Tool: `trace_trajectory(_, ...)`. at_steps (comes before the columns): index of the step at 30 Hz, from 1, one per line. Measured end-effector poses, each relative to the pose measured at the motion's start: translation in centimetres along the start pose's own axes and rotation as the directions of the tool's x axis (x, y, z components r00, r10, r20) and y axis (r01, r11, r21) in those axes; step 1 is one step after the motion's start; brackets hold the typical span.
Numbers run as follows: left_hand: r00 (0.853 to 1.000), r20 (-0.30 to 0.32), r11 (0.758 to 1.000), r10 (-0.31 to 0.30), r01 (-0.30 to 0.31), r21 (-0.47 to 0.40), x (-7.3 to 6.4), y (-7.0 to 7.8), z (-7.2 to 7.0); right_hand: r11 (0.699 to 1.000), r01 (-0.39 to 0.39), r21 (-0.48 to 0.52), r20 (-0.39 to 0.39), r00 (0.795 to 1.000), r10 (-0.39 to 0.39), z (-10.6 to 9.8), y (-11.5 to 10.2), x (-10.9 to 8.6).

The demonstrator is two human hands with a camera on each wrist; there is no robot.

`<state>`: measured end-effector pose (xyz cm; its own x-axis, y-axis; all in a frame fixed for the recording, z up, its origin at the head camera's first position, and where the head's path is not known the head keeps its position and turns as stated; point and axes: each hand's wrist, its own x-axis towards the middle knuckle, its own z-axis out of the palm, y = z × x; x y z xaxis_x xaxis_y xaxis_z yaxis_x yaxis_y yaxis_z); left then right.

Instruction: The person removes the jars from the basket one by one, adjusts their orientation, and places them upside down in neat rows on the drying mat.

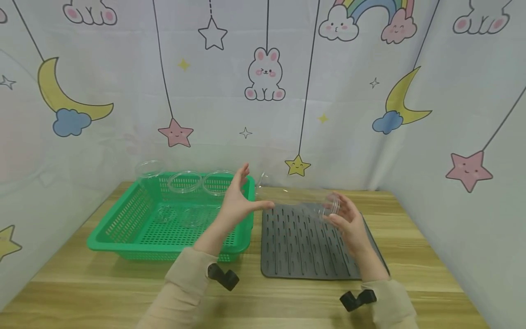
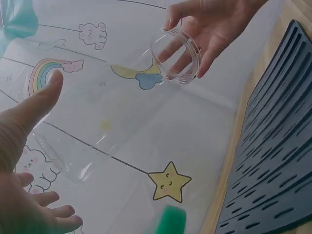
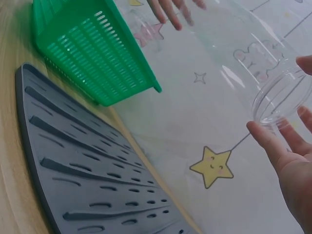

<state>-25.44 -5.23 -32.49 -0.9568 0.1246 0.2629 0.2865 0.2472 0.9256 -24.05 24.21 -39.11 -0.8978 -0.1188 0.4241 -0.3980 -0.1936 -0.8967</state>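
Observation:
A large clear plastic jar [image 1: 293,197] lies sideways in the air, its ridged neck [image 2: 178,57] to the right. My right hand [image 1: 351,225] holds it by that neck, with the thumb in front and fingers behind, as the right wrist view shows at the ridged rim [image 3: 282,100]. Spread wide, my left hand [image 1: 236,201] is at the jar's other end, thumb and fingers apart. In the left wrist view the left thumb [image 2: 46,95] overlaps the jar's wall. Below the jar is a grey ridged drying mat [image 1: 304,251].
A green plastic basket [image 1: 164,250] stands on the wooden table [image 1: 263,304] at left. Clear containers stand inside it, their round rims [image 1: 185,182] at its far side. A patterned curtain [image 1: 230,91] hangs behind the table.

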Motion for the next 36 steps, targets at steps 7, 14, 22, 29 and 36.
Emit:
trace_trajectory(7, 0.985, 0.154, 0.956, -0.075, 0.115, -0.27, 0.1, -0.6, -0.2, 0.998, 0.017, 0.062, -0.004, 1.0, -0.016, 0.6, -0.1, -0.1)
trace_trajectory(14, 0.967, 0.241, 0.884, -0.084, 0.184, -0.43, -0.3, -0.6, 0.4, 0.996, 0.033, 0.078, -0.001, 0.999, -0.033, 1.2, 0.0, -0.2)
trace_trajectory(22, 0.978, 0.175, 0.777, -0.116, 0.199, -0.598, -0.9, 0.2, 2.0, 0.997, -0.002, 0.083, -0.015, 1.0, 0.003, 2.3, -0.1, -0.3)
trace_trajectory(29, 0.988, 0.094, 0.706, -0.124, 0.154, -0.692, -0.9, 0.3, 3.1, 0.996, -0.009, 0.091, -0.004, 1.0, 0.009, 2.5, 0.1, -0.5)
trace_trajectory(36, 0.992, 0.028, 0.664, -0.125, 0.105, -0.74, -0.9, 0.2, 4.0, 0.997, -0.025, 0.078, 0.002, 1.0, 0.025, 2.3, 0.5, -0.4)
